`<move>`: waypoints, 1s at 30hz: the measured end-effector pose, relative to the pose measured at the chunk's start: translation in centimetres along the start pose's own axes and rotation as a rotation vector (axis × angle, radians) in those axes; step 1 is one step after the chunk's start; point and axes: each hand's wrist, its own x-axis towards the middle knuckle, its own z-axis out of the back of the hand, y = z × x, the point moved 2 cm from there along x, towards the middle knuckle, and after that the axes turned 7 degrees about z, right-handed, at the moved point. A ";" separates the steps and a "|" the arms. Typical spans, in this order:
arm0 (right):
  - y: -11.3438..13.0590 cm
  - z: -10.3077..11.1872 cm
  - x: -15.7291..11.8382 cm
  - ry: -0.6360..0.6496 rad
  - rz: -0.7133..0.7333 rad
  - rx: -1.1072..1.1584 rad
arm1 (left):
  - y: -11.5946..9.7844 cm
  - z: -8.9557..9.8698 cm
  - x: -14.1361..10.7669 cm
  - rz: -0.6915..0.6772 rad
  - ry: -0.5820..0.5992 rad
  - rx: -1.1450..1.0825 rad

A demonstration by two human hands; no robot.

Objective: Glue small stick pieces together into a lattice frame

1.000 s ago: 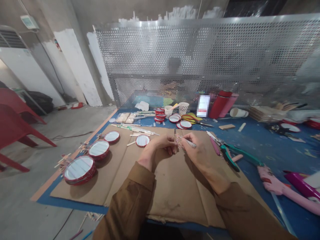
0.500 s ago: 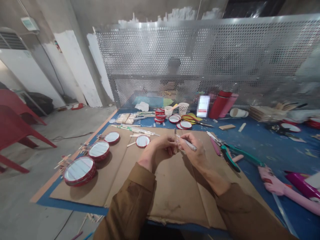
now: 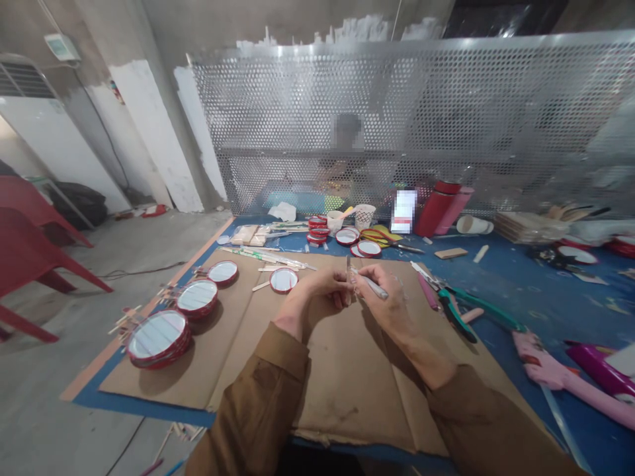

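Observation:
Over the cardboard sheet, my left hand pinches a small wooden stick, held upright; its lower part is hidden by my fingers. My right hand is closed around a pale, pen-like tool, with its tip meeting or very close to the stick. Whether that tip is a blade or a nib is too small to tell. Beyond my left wrist, a round red-rimmed lid lies with a craft stick beside it.
Stacks of red-rimmed lids with sticks stand at left. Pliers with green handles, a pink glue gun and a purple tool lie at right. Paper cups, scissors, a phone and a red bottle line the back.
The pale tool in my right hand has tilted or shifted very slightly. My left hand and the stick stay almost where they were.

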 end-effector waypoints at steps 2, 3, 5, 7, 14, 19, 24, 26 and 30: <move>0.0 0.1 -0.1 -0.004 -0.010 0.006 | -0.1 0.0 -0.1 -0.008 0.009 -0.014; 0.0 0.2 -0.1 -0.003 -0.014 0.009 | -0.1 0.0 -0.1 -0.011 0.013 -0.019; -0.1 0.1 -0.1 0.000 -0.007 0.008 | 0.0 0.0 -0.1 -0.011 0.016 -0.017; -0.2 0.0 0.0 0.003 0.020 0.005 | 0.1 0.0 0.0 -0.004 0.015 -0.004; -0.3 0.0 0.0 -0.032 -0.001 0.029 | -0.4 0.0 -0.3 -0.009 0.033 0.011; -0.1 0.0 0.0 -0.007 0.009 0.040 | -0.5 0.0 -0.3 0.006 0.020 0.002; -0.1 -0.1 0.0 -0.021 0.018 0.008 | -0.2 0.0 -0.1 0.007 0.019 -0.005; -0.2 -0.1 0.0 -0.021 -0.010 0.016 | -0.1 0.0 -0.1 0.004 0.026 -0.012; -0.2 -0.1 0.0 -0.016 0.019 0.015 | -0.1 0.1 -0.1 -0.004 0.026 -0.006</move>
